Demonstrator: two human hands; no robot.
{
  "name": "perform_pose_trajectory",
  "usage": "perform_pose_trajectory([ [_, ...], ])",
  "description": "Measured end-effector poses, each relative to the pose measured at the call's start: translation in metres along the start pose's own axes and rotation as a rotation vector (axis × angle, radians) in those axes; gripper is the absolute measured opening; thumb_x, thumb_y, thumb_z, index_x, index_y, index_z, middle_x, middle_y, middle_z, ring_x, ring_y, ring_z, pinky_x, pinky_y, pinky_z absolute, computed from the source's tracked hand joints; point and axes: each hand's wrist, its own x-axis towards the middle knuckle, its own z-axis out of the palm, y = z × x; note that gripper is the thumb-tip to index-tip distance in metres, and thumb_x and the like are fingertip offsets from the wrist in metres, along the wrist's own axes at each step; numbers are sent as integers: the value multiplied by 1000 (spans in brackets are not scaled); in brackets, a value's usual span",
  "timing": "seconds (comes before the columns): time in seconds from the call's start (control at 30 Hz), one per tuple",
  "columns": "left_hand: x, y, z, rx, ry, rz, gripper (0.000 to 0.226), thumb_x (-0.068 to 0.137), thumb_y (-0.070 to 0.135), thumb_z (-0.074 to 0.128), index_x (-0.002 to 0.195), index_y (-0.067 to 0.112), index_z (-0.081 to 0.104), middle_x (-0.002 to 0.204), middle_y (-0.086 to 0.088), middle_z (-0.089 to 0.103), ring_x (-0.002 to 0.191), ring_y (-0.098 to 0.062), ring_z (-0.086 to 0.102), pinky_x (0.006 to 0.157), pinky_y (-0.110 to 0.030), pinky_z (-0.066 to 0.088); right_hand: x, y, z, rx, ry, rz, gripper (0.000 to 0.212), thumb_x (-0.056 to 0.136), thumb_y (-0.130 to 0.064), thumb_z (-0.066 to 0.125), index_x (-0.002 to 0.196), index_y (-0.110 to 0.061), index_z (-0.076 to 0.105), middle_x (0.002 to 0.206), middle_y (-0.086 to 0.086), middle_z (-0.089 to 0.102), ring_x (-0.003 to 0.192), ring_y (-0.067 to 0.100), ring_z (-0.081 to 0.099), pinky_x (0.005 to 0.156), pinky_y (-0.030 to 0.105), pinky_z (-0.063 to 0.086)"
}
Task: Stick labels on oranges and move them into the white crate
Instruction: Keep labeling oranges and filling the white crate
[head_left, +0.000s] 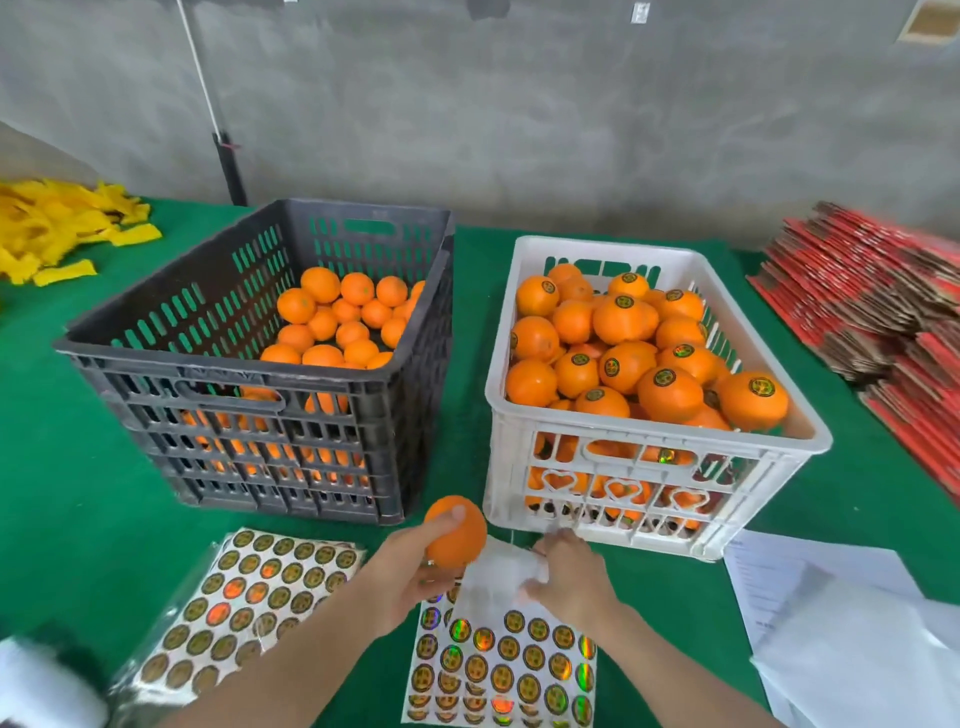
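The orange (456, 535) sits in my left hand (410, 577), held just above the green surface (88, 493) in front of the gap between the two crates. My fingers (439, 571) are curled under it and my thumb lies over its top, clamped on the fruit. I see no label on the side facing me.

Just beside it, my right hand (569, 574) is bent down over the label sheet (498, 660), its fingers pinched together on the sheet's bare white upper part, which is blurred. Rows of round gold and holographic labels fill the rest of the sheet.

The white crate (660, 467) stands behind my right hand, heaped with oranges that carry labels. The black crate (249, 364) stands to its left, holding plain oranges low inside.

A second stack of label sheets (249, 597) lies to my left. White papers (831, 623) lie to my right, red flat cartons (872, 312) are piled at the far right, and yellow foam sleeves (57, 228) at the far left.
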Motion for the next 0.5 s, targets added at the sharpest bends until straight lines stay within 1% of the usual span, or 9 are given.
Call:
perform_pose_trajectory([
  [0.1,-1,-4,3,80,-66,50,95,51,53,81,129,12,47,128,-10,55,118,-26,52,105,-38,38,-1,0,1,-2,130,-33,43,87,-42,56,127,-25,53,137,-3,42,129,16,36,108,36,23],
  [0.17,-1,-7,0,173,-138,85,96,51,62,83,127,13,52,131,-7,56,124,-23,48,114,-41,29,-3,-4,-4,36,177,-50,43,89,-43,55,129,-29,51,136,-7,48,128,14,40,110,38,20],
  [0.23,1,-6,-2,295,-214,84,97,41,71,80,120,17,59,124,-2,64,118,-19,55,107,-34,37,-4,-8,-9,119,190,-103,35,90,-42,55,123,-30,56,127,-11,57,121,13,48,107,36,24],
  [0.3,-1,-5,-3,386,-325,86,90,43,75,78,113,21,65,115,2,70,108,-14,64,88,-21,48,-4,-14,-17,172,199,-148,25,90,-39,54,112,-29,63,116,-11,63,111,13,55,103,34,31],
  [0.33,-3,-5,-1,408,-353,85,88,44,75,77,113,21,65,112,3,71,105,-13,66,82,-20,50,-3,-15,-19,183,216,-165,24,90,-37,55,110,-27,64,114,-10,64,109,14,56,102,33,33],
  [0.37,-4,-6,0,413,-348,84,92,43,75,78,115,19,64,111,1,71,104,-13,67,82,-21,50,-3,-16,-21,188,233,-178,27,90,-35,56,115,-26,62,119,-9,62,112,14,55,103,31,33],
  [0.43,-3,-7,3,345,-286,71,97,42,70,80,118,12,62,108,-5,72,101,-19,68,84,-28,50,-9,-17,-21,196,282,-197,40,89,-31,60,127,-24,53,133,-6,51,125,15,44,109,27,25],
  [0.47,-2,-8,4,287,-258,64,94,46,65,80,120,9,60,107,-9,72,99,-23,69,83,-31,51,-15,-18,-20,208,369,-228,40,88,-26,63,127,-21,54,135,-2,48,127,17,40,109,26,23],
  [0.5,-2,-8,3,222,-236,58,88,53,59,79,122,8,59,107,-12,72,98,-26,69,82,-33,52,-21,-19,-18,223,471,-275,35,85,-20,67,119,-17,61,129,3,51,124,21,42,106,27,26],
])
